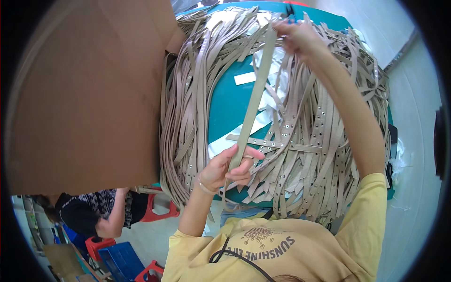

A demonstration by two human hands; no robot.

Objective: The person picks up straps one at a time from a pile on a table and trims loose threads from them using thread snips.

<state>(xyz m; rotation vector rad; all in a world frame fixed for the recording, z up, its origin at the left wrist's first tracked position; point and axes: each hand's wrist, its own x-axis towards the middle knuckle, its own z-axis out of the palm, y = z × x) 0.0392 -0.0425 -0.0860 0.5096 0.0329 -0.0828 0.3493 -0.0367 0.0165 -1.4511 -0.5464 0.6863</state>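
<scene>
A long beige strap (256, 94) is stretched taut between my two hands, running up and to the right. My left hand (229, 168) is closed around its near part, index finger pointing outward. At the far end, my right hand (300, 40) is closed by the strap's tip, slightly blurred. A small dark pointed tool with a blue part (291, 15) sticks out past the right fingers; its kind is unclear. Below the held strap lie many beige straps with metal eyelets (300, 141), heaped on the right of the green table (230, 110).
Another thick bundle of straps (188, 108) covers the table's left side. White paper strips (244, 78) lie between the heaps. A large cardboard box (89, 94) stands at the left. Beyond it sits another person (101, 211), near red stools (157, 211) and a blue crate (121, 261).
</scene>
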